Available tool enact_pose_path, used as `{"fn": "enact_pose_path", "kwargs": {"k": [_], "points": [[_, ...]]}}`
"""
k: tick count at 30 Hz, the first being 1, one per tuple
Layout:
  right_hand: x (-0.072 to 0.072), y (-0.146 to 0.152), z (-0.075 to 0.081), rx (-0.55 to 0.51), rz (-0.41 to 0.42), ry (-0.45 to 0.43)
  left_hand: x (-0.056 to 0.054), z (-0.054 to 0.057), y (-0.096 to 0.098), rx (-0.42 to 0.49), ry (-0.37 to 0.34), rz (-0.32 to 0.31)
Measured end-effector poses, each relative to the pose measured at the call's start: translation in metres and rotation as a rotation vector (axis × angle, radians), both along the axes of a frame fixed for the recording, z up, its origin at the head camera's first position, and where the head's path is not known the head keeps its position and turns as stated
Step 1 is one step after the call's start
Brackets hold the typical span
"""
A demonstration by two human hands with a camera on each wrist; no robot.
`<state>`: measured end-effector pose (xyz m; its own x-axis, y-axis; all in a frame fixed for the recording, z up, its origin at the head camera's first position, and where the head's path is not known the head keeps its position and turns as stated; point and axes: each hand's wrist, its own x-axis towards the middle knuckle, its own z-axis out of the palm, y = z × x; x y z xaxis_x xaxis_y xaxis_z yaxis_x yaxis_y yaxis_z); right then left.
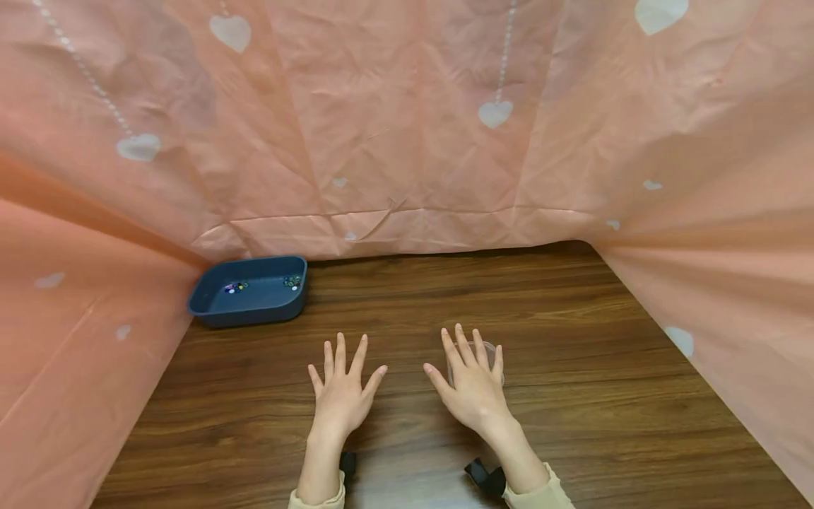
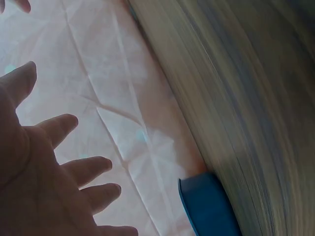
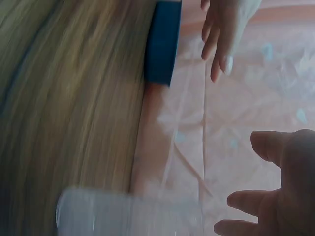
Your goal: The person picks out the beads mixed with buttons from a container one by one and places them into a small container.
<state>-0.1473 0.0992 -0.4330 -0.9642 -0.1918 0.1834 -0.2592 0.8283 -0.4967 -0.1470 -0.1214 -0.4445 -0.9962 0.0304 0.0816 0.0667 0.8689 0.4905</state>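
Both hands are held out over the wooden table with fingers spread and nothing in them. In the head view my left hand (image 1: 340, 396) is left of the middle, palm down, closest to the blue tray. My right hand (image 1: 475, 392) hovers above a clear plastic container (image 1: 495, 353), covering most of it in that view. The right wrist view shows this see-through container (image 3: 123, 214) standing beyond and below the spread fingers. At the back left stands a blue rectangular tray (image 1: 254, 319) with small, shiny, multicoloured pieces (image 1: 236, 288) in two little clusters on its floor.
The brown wooden table (image 1: 407, 297) reaches back to a pink curtain (image 1: 407, 141) printed with white hearts. This curtain also hangs along the left and right sides. The tray sits close to the back left corner. Black straps (image 1: 486, 478) circle the wrists.
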Motion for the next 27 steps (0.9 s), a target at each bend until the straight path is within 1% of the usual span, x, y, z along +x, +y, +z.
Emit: {"fn": "enact_pose_path", "kwargs": {"k": [2,6,12,14,18,24,27], "points": [[0.0,-0.007,0.0,0.012,0.014,0.003,0.0,-0.001,-0.005,0.011,0.003,0.005],[-0.001,-0.022,-0.002,0.041,0.042,0.016,0.001,-0.003,-0.017,0.003,0.015,0.013],[-0.003,-0.049,-0.003,0.072,0.072,0.045,0.002,-0.004,-0.039,-0.027,-0.013,0.007],[-0.006,-0.059,-0.002,0.073,0.084,0.051,0.002,-0.005,-0.047,-0.04,-0.024,0.008],[-0.011,-0.078,-0.004,0.074,0.112,0.062,0.002,-0.006,-0.062,-0.047,-0.023,0.012],[-0.02,-0.104,-0.009,0.098,0.142,0.052,0.0,-0.007,-0.084,-0.073,-0.072,0.045],[-0.026,-0.118,-0.011,0.105,0.156,0.061,-0.002,-0.009,-0.096,-0.083,-0.086,0.062]]}}
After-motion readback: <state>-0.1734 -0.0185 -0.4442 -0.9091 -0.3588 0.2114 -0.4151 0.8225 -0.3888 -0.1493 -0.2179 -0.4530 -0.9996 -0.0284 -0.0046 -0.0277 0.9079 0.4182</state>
